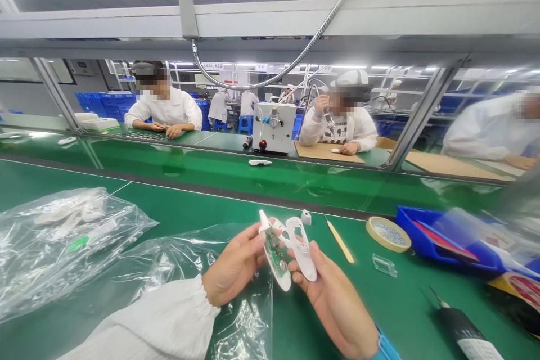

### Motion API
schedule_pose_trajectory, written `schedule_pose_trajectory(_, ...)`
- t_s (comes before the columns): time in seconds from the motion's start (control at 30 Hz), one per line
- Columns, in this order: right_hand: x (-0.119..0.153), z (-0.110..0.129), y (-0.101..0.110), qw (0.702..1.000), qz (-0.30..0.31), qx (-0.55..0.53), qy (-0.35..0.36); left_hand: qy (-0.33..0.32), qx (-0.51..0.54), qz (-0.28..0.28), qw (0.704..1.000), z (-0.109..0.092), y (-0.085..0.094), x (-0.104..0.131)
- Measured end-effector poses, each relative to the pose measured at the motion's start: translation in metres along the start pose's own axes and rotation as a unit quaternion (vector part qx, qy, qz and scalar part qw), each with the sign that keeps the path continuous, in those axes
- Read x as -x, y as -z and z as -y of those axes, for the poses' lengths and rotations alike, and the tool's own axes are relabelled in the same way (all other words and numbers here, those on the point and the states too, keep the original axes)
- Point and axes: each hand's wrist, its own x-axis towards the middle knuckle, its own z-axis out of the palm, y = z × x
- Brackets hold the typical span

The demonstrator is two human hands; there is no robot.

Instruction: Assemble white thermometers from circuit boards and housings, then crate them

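My left hand (236,264) grips a white plastic housing half with a green circuit board (276,256) inside, tilted with its narrow end up. Close beside it, my right hand (333,295) holds a white housing shell (301,253) that has an oval opening near its top. A thinner white piece (279,229) shows between the two halves; which hand bears it I cannot tell. Just beyond the shell lies a small white plastic part (306,217). A pale-handled thin tool (340,241) rests to the right of my hands.
Clear plastic bags (76,242) with white parts cover the left side. On the right are a round tray of small screws (388,233), a clear plastic piece (384,265), a blue bin (447,247) and an electric screwdriver (462,326). Co-workers sit beyond the conveyor (202,171).
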Motion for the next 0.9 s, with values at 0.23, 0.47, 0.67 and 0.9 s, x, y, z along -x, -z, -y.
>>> schedule_pose_trajectory(0.23,0.001,-0.006,-0.001,0.949,-0.063,0.264,0.161,-0.058,-0.096,-0.047,0.993,0.002,-0.002,0.002)
schedule_pose_trajectory(0.47,0.001,-0.017,0.006,0.918,-0.05,0.338,0.2,-0.06,-0.119,-0.046,0.99,0.003,-0.002,0.005)
schedule_pose_trajectory(0.67,-0.002,-0.021,0.007,0.925,-0.032,0.329,0.189,-0.075,-0.13,-0.049,0.988,0.002,-0.007,0.008)
schedule_pose_trajectory(0.9,-0.005,-0.023,0.006,0.916,-0.021,0.34,0.212,-0.102,-0.127,-0.029,0.986,0.004,-0.004,0.009)
